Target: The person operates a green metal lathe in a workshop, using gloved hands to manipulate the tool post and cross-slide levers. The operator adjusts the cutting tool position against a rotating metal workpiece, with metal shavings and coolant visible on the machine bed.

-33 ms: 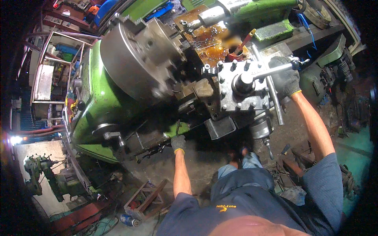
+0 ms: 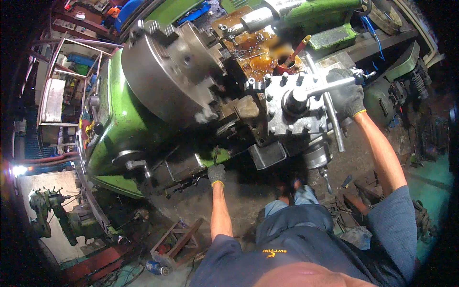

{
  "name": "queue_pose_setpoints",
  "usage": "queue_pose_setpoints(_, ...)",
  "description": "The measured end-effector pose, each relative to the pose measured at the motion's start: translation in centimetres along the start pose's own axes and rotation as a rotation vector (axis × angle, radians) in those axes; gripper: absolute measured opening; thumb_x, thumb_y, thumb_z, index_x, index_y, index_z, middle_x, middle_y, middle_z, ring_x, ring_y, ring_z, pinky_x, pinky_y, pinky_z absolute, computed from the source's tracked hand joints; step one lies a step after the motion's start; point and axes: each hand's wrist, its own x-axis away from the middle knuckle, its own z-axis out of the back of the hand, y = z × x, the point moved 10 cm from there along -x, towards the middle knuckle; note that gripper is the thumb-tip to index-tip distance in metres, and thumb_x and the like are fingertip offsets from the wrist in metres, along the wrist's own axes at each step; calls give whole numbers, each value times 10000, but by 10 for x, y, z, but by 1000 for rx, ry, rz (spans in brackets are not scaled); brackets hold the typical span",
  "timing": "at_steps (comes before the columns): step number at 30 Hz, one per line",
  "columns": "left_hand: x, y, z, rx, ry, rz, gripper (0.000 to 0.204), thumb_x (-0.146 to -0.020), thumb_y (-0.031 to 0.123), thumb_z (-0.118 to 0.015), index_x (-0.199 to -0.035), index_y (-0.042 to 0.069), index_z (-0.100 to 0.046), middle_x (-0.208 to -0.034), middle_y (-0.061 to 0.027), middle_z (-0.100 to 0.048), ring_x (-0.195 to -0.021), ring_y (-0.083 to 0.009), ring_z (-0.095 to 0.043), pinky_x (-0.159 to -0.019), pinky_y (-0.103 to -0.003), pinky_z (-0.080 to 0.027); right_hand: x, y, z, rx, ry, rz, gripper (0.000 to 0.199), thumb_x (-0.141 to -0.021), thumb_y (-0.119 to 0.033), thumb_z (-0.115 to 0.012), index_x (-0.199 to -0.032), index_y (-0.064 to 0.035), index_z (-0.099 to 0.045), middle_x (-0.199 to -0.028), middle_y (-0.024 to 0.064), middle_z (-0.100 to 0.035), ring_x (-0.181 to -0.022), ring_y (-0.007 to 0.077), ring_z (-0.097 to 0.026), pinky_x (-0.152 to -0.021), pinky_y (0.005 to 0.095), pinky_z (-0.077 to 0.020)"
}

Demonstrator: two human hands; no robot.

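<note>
On the green lathe (image 2: 119, 129), a small dark lever (image 2: 216, 155) is being gripped by the gloved left hand (image 2: 217, 175) below the big chuck (image 2: 167, 76); the tool post handle (image 2: 330, 86) is being clamped by the right hand (image 2: 346, 93). Nothing's shifting, so it's all being held steady.

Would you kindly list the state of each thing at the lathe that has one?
Left hand: gloved, gripping a dark lever.
Right hand: gloved, closed on the tool post handle.
Lathe chuck: no workpiece visible.
Tool post: clamp bolts in place.
</note>
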Motion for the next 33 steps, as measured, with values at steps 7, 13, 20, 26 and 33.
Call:
queue_pose_setpoints(7,31,76,16,-265,122,-160,234,-861,238,-596,-823,48,-725,-845,-240,-697,-834,-444,-689,-705,-563,-503,5,-12,14,98,0,38,267,-908,-258,-668,-1133,-117,-687,-1179,141,-687,-1135,374,-625,-987,476,-471)
queue_pose_setpoints(13,30,23,-5,-304,178,-173,298,-909,264,-592,-806,0,-686,-919,-273,-686,-880,-464,-655,-741,-556,-497,-3,-34,23,110,53,118,266,-918,-260,-648,-1131,-108,-691,-1200,155,-681,-1156,371,-622,-1021,466,-465)
queue_pose_setpoints(20,57,77,-8,-209,216,-100,300,-933,282,-601,-868,-5,-660,-933,-257,-702,-908,-450,-658,-816,-525,-500,16,-10,25,105,79,46,321,-903,-261,-656,-1176,-100,-709,-1257,146,-689,-1223,357,-615,-1079,460,-455)
queue_pose_setpoints(26,67,-16,-104,-28,500,-117,306,-947,302,-612,-961,0,-661,-991,-254,-701,-961,-435,-662,-861,-512,-512,0,-9,9,105,72,65,314,-876,-256,-655,-1144,-112,-733,-1254,122,-700,-1210,344,-626,-1080,457,-451)
queue_pose_setpoints(33,46,-13,-137,18,227,240,419,-928,333,-670,-1156,-13,-610,-1151,-273,-661,-1078,-444,-635,-934,-512,-500,9,-7,20,125,47,39,286,-863,-245,-662,-1098,-98,-733,-1210,137,-705,-1188,356,-630,-1076,465,-452)
